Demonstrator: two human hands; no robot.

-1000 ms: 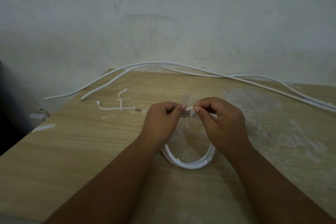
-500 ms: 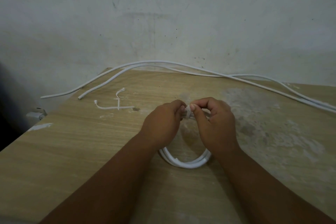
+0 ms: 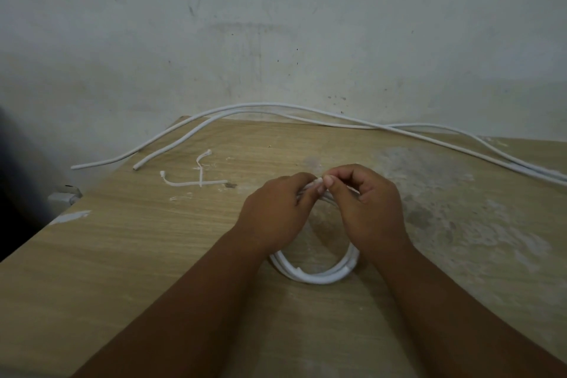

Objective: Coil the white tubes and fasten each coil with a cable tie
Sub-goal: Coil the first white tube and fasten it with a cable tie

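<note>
Left forearm at 7 o'clock, right forearm at 5 o'clock, both bare right to the frame edge. Left hand and right hand uncovered too. Right thumbnail short, cut close.

Between our left hand and right hand the coil is plain white. The worktop is tan with fine wood grain, mottled with pale chalky blotches to the right of the hands. Beyond the hands we see white loose tubes, and white cable ties off to the left. The wall behind is grey-white, flecked with dark specks
</note>
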